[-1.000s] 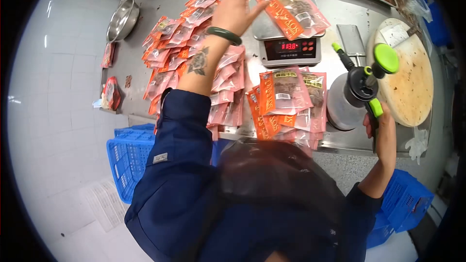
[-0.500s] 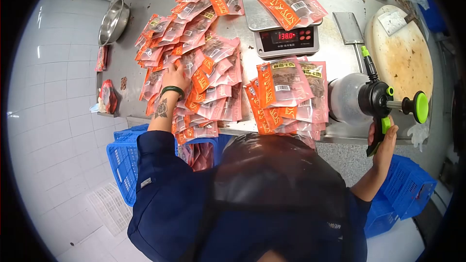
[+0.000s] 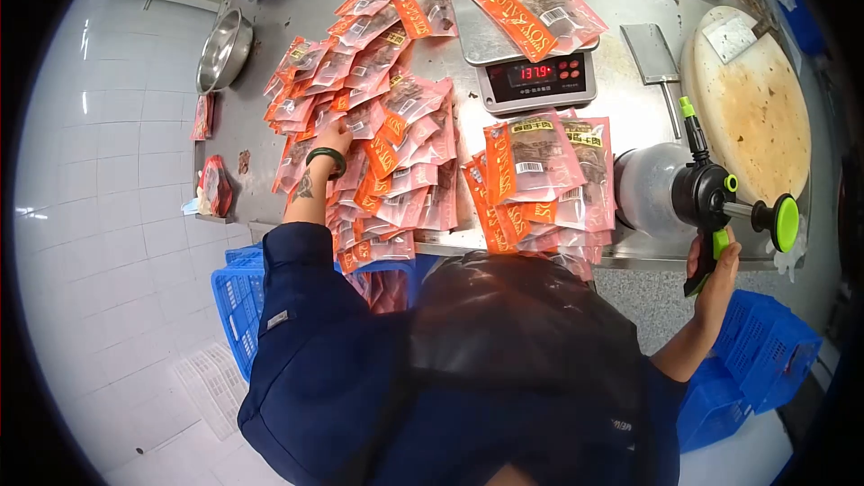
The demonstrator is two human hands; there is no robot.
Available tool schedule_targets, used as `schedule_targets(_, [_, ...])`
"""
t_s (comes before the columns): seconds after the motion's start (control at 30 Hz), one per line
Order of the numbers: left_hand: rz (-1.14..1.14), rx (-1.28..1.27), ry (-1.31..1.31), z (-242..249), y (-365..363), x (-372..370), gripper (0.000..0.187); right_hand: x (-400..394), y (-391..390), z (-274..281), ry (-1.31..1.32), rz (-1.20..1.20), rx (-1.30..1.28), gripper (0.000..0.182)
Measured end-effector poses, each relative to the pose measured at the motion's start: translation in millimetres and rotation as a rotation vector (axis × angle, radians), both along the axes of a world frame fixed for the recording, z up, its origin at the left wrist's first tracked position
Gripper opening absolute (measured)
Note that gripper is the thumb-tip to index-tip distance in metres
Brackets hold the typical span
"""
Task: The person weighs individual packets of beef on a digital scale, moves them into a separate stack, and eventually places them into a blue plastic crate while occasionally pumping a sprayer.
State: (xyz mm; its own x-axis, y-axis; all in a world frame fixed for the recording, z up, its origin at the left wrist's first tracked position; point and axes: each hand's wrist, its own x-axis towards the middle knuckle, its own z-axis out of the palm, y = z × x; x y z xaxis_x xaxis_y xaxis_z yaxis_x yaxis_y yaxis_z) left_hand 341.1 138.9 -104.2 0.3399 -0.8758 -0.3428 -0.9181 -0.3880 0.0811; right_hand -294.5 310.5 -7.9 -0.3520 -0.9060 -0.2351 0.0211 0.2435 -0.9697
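Observation:
My left hand (image 3: 334, 138), with a dark green bangle at the wrist, reaches into a large pile of pink-and-orange food packets (image 3: 416, 130) on the left of the steel table. Its fingers are curled onto the edge of a packet in the pile; the fingertips are partly hidden. My right hand (image 3: 717, 263) is wrapped round the green-and-black handle of a pump sprayer (image 3: 655, 189) with a cloudy clear bottle, at the table's right front. One packet (image 3: 537, 4) lies on the digital scale (image 3: 538, 81), whose red display reads about 137.9. A smaller stack of packets (image 3: 533, 162) lies before the scale.
A steel bowl (image 3: 225, 51) sits at the left edge. A flat metal scraper (image 3: 649, 54) and a round, stained board (image 3: 747, 126) lie to the right. Blue crates (image 3: 760, 342) stand below the table's right side, another blue crate (image 3: 236, 306) below its left.
The whole view has shifted slightly. My left hand stays at the pile, its fingers more drawn in. The display has gone from 138.0 to about 137.9. My right hand keeps hold of the sprayer.

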Motion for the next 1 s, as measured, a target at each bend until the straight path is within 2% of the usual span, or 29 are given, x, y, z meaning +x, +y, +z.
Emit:
schedule_targets(0.07, [0.109, -0.017, 0.092, -36, -15, 37, 0.033, 2, 0, 0, -0.002, -0.013, 0.003, 0.064])
schedule_targets(0.1, [0.109, -0.02, 0.094, -32, -13, 28, 0.033, 3, 0, 1, -0.004, -0.032, 0.005, 0.063])
schedule_targets(0.17, [-0.162, 0.01, -0.381, -1, -5, -17, 0.036, 4, -1, 2, -0.007, -0.046, 0.006, 0.063])
schedule_targets(0.2, [-0.235, 0.108, -0.48, 12, -7, -32, 0.035, 4, -1, 2, -0.011, -0.059, 0.009, 0.063])
schedule_targets(0.23, [-0.229, 0.107, -0.5, 19, -16, -35, 0.032, -1, 1, -1, -0.01, -0.065, 0.005, 0.063])
schedule_targets(0.3, [-0.289, 0.043, -0.535, 33, -49, -26, 0.028, -15, 6, -7, -0.056, 0.083, 0.015, 0.062])
schedule_targets(0.33, [-0.152, 0.08, -0.484, 70, -65, -47, 0.029, -15, 7, -8, -0.051, 0.074, 0.016, 0.062])
schedule_targets(0.47, [-0.109, -0.288, -0.392, 157, -103, -69, 0.028, -15, 6, -6, -0.041, 0.101, -0.008, 0.062])
schedule_targets(0.57, [-0.17, -0.578, -0.208, 192, -95, -148, 0.026, -4, 1, -3, -0.011, 0.077, -0.029, 0.063])
schedule_targets(0.63, [-0.518, -0.758, -0.261, 161, -106, -172, 0.027, 1, -2, 0, 0.031, 0.038, -0.041, 0.065])
schedule_targets(0.7, [-0.649, -0.736, -0.216, 139, -112, -218, 0.029, 1, -4, 4, 0.02, 0.087, -0.057, 0.063])
schedule_targets(0.77, [-0.672, -0.703, -0.141, 106, -125, -245, 0.026, 0, -8, 9, 0.015, 0.125, -0.046, 0.06])
schedule_targets(0.83, [-0.626, -0.689, -0.036, 100, -119, -277, 0.027, -3, -15, 15, 0.008, 0.151, -0.031, 0.056])
schedule_targets(0.87, [-0.609, -0.7, -0.011, 102, -116, -287, 0.028, -4, -21, 18, 0.07, 0.247, -0.007, 0.053])
schedule_targets(0.9, [-0.625, -0.7, -0.009, 103, -113, -295, 0.028, -2, -28, 24, 0.13, 0.344, 0.018, 0.05])
schedule_targets(0.93, [-0.629, -0.732, -0.02, 103, -110, -301, 0.029, 13, -41, 47, 0.154, 0.364, 0.054, 0.044])
schedule_targets(1.0, [-0.636, -0.762, -0.04, 103, -106, -307, 0.03, 23, -57, 53, 0.235, 0.438, 0.052, 0.042])
